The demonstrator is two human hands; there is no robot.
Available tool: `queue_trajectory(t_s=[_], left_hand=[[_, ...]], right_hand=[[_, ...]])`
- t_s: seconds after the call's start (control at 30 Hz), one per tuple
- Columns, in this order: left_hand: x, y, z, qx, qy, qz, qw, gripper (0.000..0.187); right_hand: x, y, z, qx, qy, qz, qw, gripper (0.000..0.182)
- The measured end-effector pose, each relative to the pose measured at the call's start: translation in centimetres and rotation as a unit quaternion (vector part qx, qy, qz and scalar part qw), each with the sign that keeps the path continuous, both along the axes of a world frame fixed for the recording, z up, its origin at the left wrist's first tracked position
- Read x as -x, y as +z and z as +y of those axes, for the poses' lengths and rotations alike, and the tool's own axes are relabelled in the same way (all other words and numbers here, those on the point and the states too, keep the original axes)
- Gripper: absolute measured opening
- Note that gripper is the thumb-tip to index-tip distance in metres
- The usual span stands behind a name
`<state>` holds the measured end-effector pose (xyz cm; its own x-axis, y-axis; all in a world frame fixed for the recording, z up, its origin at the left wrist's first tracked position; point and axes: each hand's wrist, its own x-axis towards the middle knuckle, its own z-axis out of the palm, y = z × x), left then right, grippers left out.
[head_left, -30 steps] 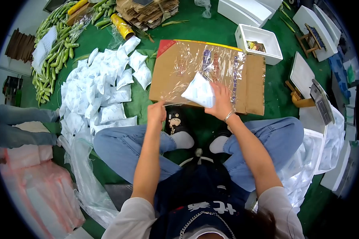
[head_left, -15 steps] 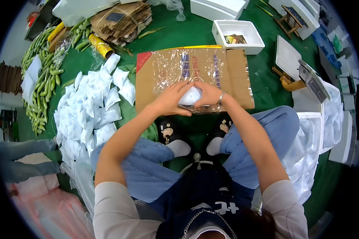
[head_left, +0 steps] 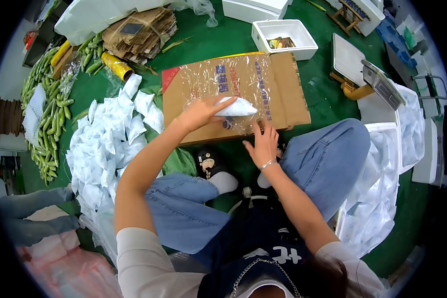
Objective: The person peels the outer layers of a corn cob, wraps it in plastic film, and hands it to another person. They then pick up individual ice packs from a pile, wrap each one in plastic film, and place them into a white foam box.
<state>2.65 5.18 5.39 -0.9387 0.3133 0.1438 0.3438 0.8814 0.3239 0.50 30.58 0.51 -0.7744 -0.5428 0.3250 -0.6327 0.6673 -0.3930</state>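
A plump white packet (head_left: 239, 108) is held over the cardboard box (head_left: 186, 94), its pointed end toward the right. My left hand (head_left: 202, 113) grips its left end, thumb and fingers closed around it. My right hand (head_left: 263, 145) holds nothing; its fingers are spread at the box's near edge, just below and right of the packet. Clear plastic film covers most of the box top, over printed lettering. To my left lies a big heap of similar white packets (head_left: 97, 144).
An open white foam box (head_left: 308, 51) stands beyond the cardboard, and a scale (head_left: 350, 59) to its right. Foam boxes of packets (head_left: 370, 188) flank my right knee. Green pods (head_left: 52, 124) and flattened cardboard (head_left: 144, 35) lie at left; another person's legs (head_left: 35, 203) show at lower left.
Both hands were around the packet; my right hand has let go and drawn back toward me. The packet now lies lengthwise in my left hand. The whole view has shifted slightly.
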Motion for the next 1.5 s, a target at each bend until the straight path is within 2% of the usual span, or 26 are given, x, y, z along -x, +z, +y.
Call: queue_trajectory(t_s=[0.07, 0.13, 0.17, 0.37, 0.47, 0.6, 0.67, 0.73, 0.8, 0.87, 0.9, 0.97, 1.0, 1.03, 1.07, 1.1, 1.13, 1.17, 1.2, 1.27, 1.3, 1.33, 1.37, 1.4, 1.47, 1.5], left_hand=[[0.2, 1.1, 0.1, 0.016, 0.015, -0.009, 1.0, 0.078], [0.3, 0.6, -0.3, 0.016, 0.005, 0.004, 1.0, 0.082], [0.3, 0.3, -0.4, 0.012, -0.004, 0.014, 1.0, 0.085], [0.4, 1.0, 0.7, 0.002, -0.013, -0.001, 1.0, 0.086], [0.3, 2.5, 1.5, 0.037, 0.031, -0.086, 0.995, 0.082], [-0.1, 3.4, 2.4, 0.002, 0.033, -0.03, 0.999, 0.065], [0.2, 3.4, 2.0, -0.099, 0.037, -0.038, 0.994, 0.045], [0.4, 1.9, 1.3, -0.159, 0.015, -0.046, 0.986, 0.038], [0.7, 1.3, 0.3, -0.219, -0.007, -0.051, 0.974, 0.036], [0.9, 0.8, -0.4, -0.258, 0.065, -0.315, 0.911, 0.044], [1.1, -0.6, -0.9, -0.232, 0.096, -0.393, 0.885, 0.051], [1.4, -4.8, -0.7, -0.265, 0.104, -0.432, 0.856, 0.052], [1.5, -5.1, -0.2, -0.296, 0.112, -0.467, 0.826, 0.056], [1.9, -5.4, 0.1, -0.197, 0.135, -0.424, 0.874, 0.051], [1.9, -4.8, 0.3, -0.195, 0.135, -0.424, 0.874, 0.051], [1.7, -4.0, 0.5, -0.074, 0.084, -0.212, 0.971, 0.048], [1.4, -3.4, 1.0, 0.049, 0.03, 0.012, 0.998, 0.045], [1.6, -0.8, 1.4, 0.057, 0.03, 0.136, 0.989, 0.04], [1.3, 1.2, 1.8, 0.059, 0.031, 0.132, 0.989, 0.04], [0.7, 3.3, 2.9, -0.083, 0.13, -0.031, 0.988, 0.036], [0.1, 3.0, 3.4, -0.047, 0.177, -0.104, 0.978, 0.043], [0.4, 2.6, 3.6, -0.045, 0.18, -0.102, 0.977, 0.043], [0.9, 2.2, 3.7, -0.015, 0.169, -0.026, 0.985, 0.049], [1.6, 1.6, 3.4, 0.017, 0.156, 0.05, 0.986, 0.055], [3.3, -0.4, 2.4, 0.023, 0.158, 0.092, 0.983, 0.062], [4.3, -0.7, 1.9, 0.034, 0.156, 0.041, 0.986, 0.062]], right_hand=[[0.9, -1.5, 0.4, -0.017, 0.012, 0.053, 0.998, 0.041], [2.0, -3.3, 1.7, 0.066, 0.094, 0.024, 0.993, 0.02], [2.1, -2.4, 2.1, 0.119, 0.041, 0.046, 0.991, 0.008], [5.1, 3.5, 2.8, 0.284, -0.104, -0.093, 0.949, 0.009], [8.1, 5.0, 1.1, 0.298, -0.097, -0.071, 0.947, 0.01], [11.3, 7.7, -3.6, 0.278, -0.042, -0.154, 0.947, 0.013], [11.5, 8.3, -5.3, 0.034, 0.056, -0.152, 0.986, 0.015], [8.8, 9.2, -5.2, -0.12, 0.121, -0.145, 0.975, 0.02], [4.5, 9.7, -3.4, -0.135, 0.19, -0.139, 0.962, 0.037], [1.4, 7.5, -0.4, -0.067, 0.27, 0.015, 0.961, 0.059], [1.4, 6.1, 0.2, -0.067, 0.27, 0.014, 0.96, 0.059], [1.5, 3.6, 1.0, -0.231, 0.323, 0.048, 0.917, 0.074], [1.8, 3.2, 1.2, -0.231, 0.322, 0.047, 0.917, 0.074], [2.2, 2.8, 1.1, -0.194, 0.338, -0.015, 0.921, 0.075], [2.6, 2.6, 0.7, -0.154, 0.352, -0.077, 0.92, 0.076], [3.5, 3.4, -0.2, -0.163, 0.345, -0.153, 0.911, 0.08], [5.0, 4.3, -1.1, -0.175, 0.339, -0.231, 0.895, 0.083], [6.8, 4.2, -2.3, -0.191, 0.36, -0.273, 0.871, 0.079], [9.0, 4.1, -3.4, -0.22, 0.376, -0.33, 0.837, 0.08], [14.5, 3.6, -6.2, -0.304, 0.461, -0.447, 0.704, 0.077], [15.0, 3.6, -6.9, -0.304, 0.463, -0.445, 0.703, 0.077], [15.4, 3.7, -7.7, -0.141, 0.411, -0.61, 0.663, 0.068], [15.9, 3.8, -8.6, 0.029, 0.337, -0.738, 0.584, 0.062], [16.0, 4.3, -9.6, 0.028, 0.343, -0.734, 0.586, 0.062], [15.7, 4.5, -11.1, -0.066, 0.269, -0.706, 0.651, 0.064], [17.0, -0.7, -12.5, -0.018, 0.306, -0.718, 0.625, 0.064]])
